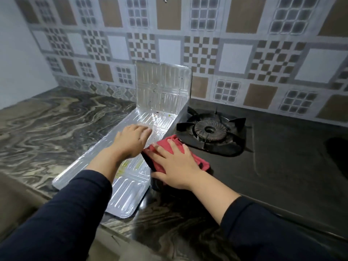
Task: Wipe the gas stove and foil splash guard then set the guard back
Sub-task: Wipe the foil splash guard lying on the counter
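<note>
The foil splash guard (130, 187) lies flat on the marble counter left of the stove, with its far panel (162, 85) folded upright against the tiled wall. Small dark specks and yellowish stains show on it. My left hand (131, 141) rests flat on the guard's middle panel, fingers together, holding nothing. My right hand (175, 164) presses flat on a red cloth (202, 162) at the left edge of the black gas stove (282, 166), right beside the guard. The burner and its black pan support (209, 131) sit just beyond the cloth.
The grey marbled counter (47, 129) stretches left of the guard to a plain wall. A patterned tile wall (235, 57) runs behind everything. The stove's black top extends to the right edge. The counter's front edge (120, 234) runs below my arms.
</note>
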{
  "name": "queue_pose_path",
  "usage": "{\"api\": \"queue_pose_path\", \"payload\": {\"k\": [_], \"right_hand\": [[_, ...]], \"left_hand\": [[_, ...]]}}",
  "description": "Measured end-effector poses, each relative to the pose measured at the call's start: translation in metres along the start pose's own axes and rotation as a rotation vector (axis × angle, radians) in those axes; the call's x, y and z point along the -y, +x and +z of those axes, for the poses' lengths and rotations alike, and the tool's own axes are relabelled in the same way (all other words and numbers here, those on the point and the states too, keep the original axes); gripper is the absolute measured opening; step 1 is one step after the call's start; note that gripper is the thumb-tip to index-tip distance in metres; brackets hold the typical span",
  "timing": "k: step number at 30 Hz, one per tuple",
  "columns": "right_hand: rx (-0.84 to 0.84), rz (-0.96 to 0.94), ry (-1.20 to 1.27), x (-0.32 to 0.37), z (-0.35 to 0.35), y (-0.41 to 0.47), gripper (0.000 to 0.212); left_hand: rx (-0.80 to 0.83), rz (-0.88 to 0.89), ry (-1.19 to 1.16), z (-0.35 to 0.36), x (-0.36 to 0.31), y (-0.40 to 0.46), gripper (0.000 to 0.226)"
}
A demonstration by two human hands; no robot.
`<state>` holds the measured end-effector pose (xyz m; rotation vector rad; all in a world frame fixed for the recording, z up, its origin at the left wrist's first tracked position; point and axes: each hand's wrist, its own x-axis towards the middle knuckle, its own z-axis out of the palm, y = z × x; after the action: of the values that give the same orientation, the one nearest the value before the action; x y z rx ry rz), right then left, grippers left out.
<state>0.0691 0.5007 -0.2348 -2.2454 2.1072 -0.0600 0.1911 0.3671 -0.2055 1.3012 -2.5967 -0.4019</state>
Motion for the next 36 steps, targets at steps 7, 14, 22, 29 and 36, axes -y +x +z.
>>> {"api": "queue_pose_path", "payload": {"k": [7,14,22,29,36], "right_hand": [[-0.243,-0.124,-0.145,0.034,0.012,0.054,0.046],[-0.33,-0.078,-0.016,0.08,0.029,0.112,0.043],[-0.026,0.048,0.12,0.134,0.135,0.114,0.056],[0.06,0.074,0.21,0.141,0.14,0.101,0.07],[0.152,-0.212,0.107,0.121,0.141,0.106,0.047]], "left_hand": [[-0.062,-0.159,-0.068,0.002,0.065,-0.014,0.058],[0.003,-0.226,-0.117,0.013,0.147,-0.036,0.057],[0.207,-0.307,-0.009,0.052,0.237,-0.066,0.065],[0.32,-0.362,0.109,0.064,0.268,-0.085,0.131],[0.458,-0.444,0.045,0.062,0.268,-0.087,0.154]]}}
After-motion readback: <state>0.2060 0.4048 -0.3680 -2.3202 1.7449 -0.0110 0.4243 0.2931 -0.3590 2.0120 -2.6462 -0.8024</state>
